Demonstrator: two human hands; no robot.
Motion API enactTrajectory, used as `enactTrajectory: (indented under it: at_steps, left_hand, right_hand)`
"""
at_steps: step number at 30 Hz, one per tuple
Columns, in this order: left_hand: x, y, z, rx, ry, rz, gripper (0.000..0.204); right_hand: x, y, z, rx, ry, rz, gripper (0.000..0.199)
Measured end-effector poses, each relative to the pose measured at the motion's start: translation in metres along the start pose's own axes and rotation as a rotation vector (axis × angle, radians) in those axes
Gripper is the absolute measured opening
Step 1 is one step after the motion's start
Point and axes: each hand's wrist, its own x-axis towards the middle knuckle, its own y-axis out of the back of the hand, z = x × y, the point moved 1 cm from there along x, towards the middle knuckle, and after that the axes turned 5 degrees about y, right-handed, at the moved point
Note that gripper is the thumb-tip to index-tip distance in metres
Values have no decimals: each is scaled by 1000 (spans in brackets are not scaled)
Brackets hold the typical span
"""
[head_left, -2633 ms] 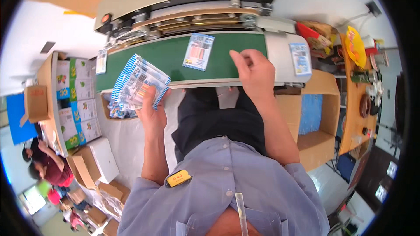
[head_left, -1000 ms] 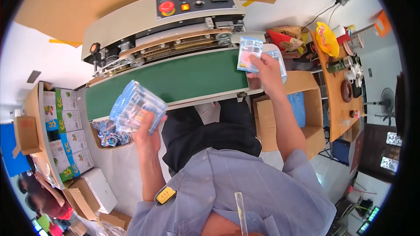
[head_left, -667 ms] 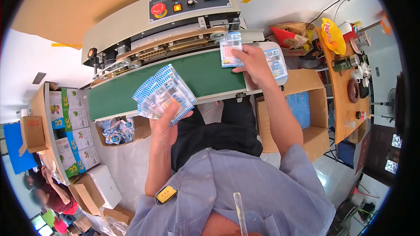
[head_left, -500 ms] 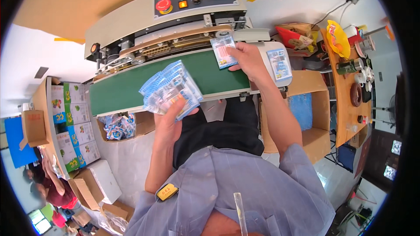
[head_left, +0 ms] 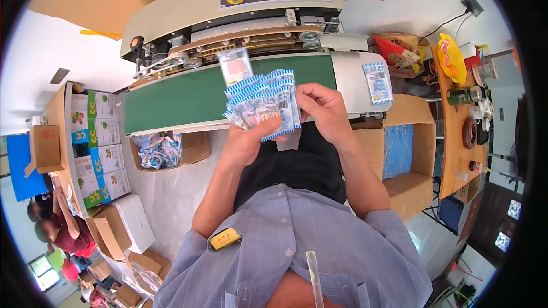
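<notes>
While the sealing machine [head_left: 240, 17] and its green conveyor belt [head_left: 177, 102] fill the space beyond both hands, the left hand [head_left: 245, 142] grips a fanned stack of blue-edged sachets [head_left: 264, 105]. The right hand [head_left: 322, 111] pinches the stack's right edge, hiding it. One sachet [head_left: 235, 65] lies on the belt just beyond, its print unreadable.

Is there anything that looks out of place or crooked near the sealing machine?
Nothing looks damaged or spilled. One packet on the green belt lies slightly tilted, and the left hand holds a fanned stack of packets, which the right hand touches.
</notes>
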Motion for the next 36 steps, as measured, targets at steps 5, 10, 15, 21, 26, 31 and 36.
enactTrajectory:
  at_steps: [5,10,15,21,26,31,36]
  left_hand:
    - [6,-7,-7,-2,-4,31,39]
    - [20,-26,-7,-16,5,63,39]
    - [35,-38,-8,-3,9,34,35]
    - [39,-34,-5,6,13,161,33]
    - [39,-24,-4,-47,4,155,34]
    - [35,-24,3,-175,9,73,36]
    - [40,-14,4,-103,-6,93,37]
  right_hand:
    - [-10,6,5,-45,33,123,18]
    - [-13,12,11,72,102,284,19]
    - [-3,23,3,142,-19,245,22]
    - [1,62,-27,-95,-140,476,25]
    - [28,84,-26,-258,-138,346,25]
    - [52,75,-20,-269,-263,266,25]
    - [71,57,-13,-421,-298,190,26]
